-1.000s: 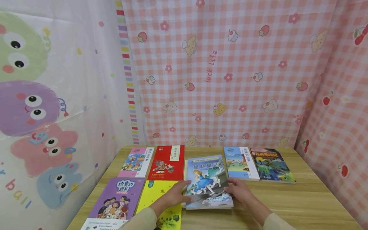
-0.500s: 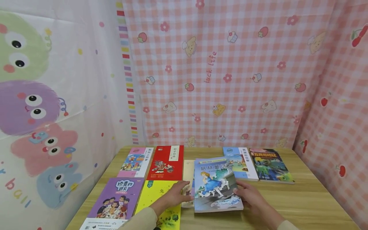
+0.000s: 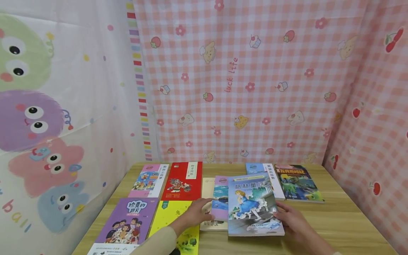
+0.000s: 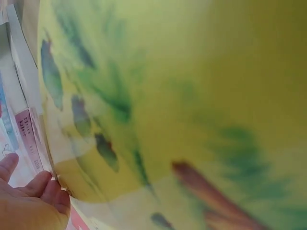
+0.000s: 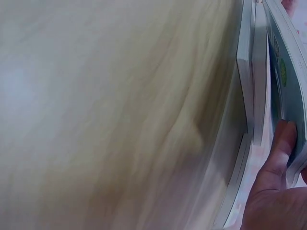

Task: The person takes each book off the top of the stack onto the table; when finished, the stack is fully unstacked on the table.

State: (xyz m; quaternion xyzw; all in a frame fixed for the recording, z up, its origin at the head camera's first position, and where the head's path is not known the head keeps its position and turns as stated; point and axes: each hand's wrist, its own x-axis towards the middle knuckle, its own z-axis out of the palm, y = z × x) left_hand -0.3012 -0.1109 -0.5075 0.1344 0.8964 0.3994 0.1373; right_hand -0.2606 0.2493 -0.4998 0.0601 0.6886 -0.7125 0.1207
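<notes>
A blue storybook (image 3: 251, 209) with a girl in a blue dress on its cover is tilted up in my right hand (image 3: 291, 217). In the right wrist view the fingers grip its edge, some on its underside. Partly covered by it lies a pink-bordered book with a blue lake picture (image 3: 220, 198), on top of a cream book (image 3: 208, 186). My left hand (image 3: 194, 214) is at the left side of these two, fingers extended, fingertips right at the book edges in the left wrist view. Under the left forearm lies a yellow book (image 3: 188, 237).
A red book (image 3: 183, 180), a pink-and-white book (image 3: 148, 180) and a purple book (image 3: 125, 223) lie on the left of the wooden table (image 3: 338, 230). A blue-and-white book (image 3: 275, 184) and a dark green book (image 3: 299, 186) lie at the back right. Patterned curtains (image 3: 248, 71) surround the table.
My right hand has moved the blue storybook rightward off the stack, uncovering the pink-bordered book and cream book. The left hand has let go of the storybook and stays near the stack.
</notes>
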